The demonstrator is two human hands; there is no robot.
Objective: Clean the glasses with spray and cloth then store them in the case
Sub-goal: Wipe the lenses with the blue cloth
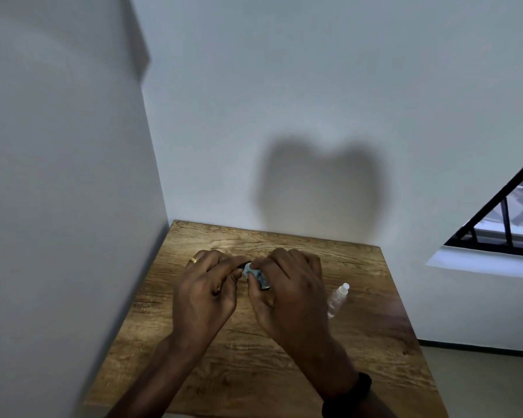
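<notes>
- The wooden tabletop (pixel 284 357) lies under both hands, so a slip would be only a short drop. Judging by that, it is best to work low over it.
- The left hand (pixel 206 285) has its fingers curled in and seems to grip one end of the glasses. It should hold the frame rather than the lens and stay steady.
- The right hand (pixel 287 291) is curled round the cloth, pinching it against the glasses. Wiping looks to be the step in hand, and light pressure in small circles would suit it.
- The spray bottle (pixel 337 300) lies on the tabletop just beside the right hand and apart from it.
- The pale blue cloth (pixel 252 271) is bunched between the two hands. A fresh fold would help with each pass.
- The glasses (pixel 245 264) are held between the hands above the tabletop. Only dark bits of frame show, so how clean the lenses are cannot be told.
- No case is in view.
</notes>
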